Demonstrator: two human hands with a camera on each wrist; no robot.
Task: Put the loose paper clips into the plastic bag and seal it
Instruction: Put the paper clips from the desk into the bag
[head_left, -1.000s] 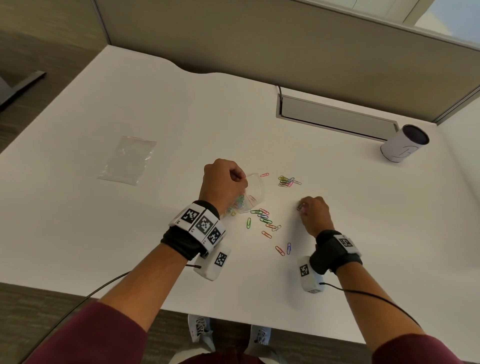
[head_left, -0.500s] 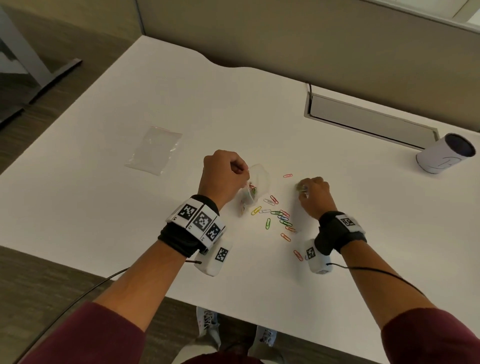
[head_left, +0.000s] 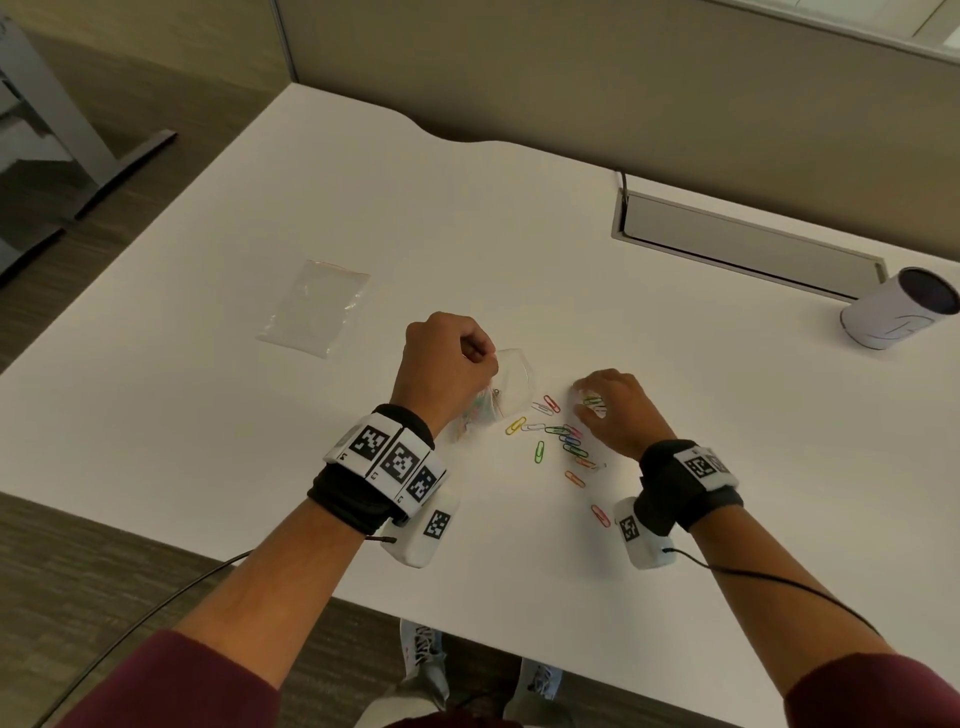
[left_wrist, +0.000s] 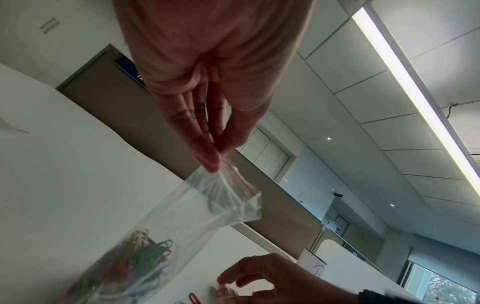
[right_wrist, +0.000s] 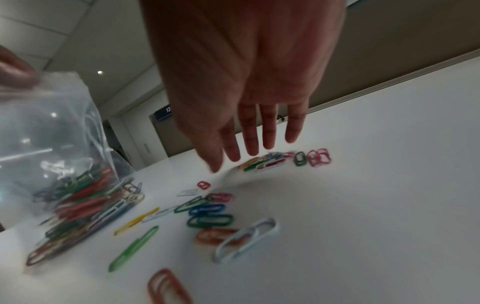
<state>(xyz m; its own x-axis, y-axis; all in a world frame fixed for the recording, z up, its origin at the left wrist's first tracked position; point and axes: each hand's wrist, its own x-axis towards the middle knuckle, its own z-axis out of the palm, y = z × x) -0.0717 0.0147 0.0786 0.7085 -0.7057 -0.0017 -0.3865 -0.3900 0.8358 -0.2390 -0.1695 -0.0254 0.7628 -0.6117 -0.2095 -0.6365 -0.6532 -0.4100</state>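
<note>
A clear plastic bag (head_left: 511, 379) with a red zip strip stands on the white table (head_left: 260, 441), and several coloured paper clips lie in its bottom (left_wrist: 140, 257). My left hand (head_left: 447, 358) pinches the bag's top edge (left_wrist: 228, 170) between thumb and fingers and holds it up. Loose paper clips (head_left: 566, 441) lie scattered to the right of the bag (right_wrist: 52, 133). My right hand (head_left: 589, 402) hovers over a small far cluster of clips (right_wrist: 270, 160), its fingers (right_wrist: 249, 144) stretched down to them. It grips nothing that I can see.
A second, empty plastic bag (head_left: 314, 309) lies flat at the left. A white cup (head_left: 898, 306) lies on its side at the far right, beside a recessed cable slot (head_left: 743, 244). The table's near edge (head_left: 467, 623) is close to my wrists.
My right hand has moved up and left onto the far cluster of clips, and its fingers have spread out. My left hand still holds the bag in the same place.
</note>
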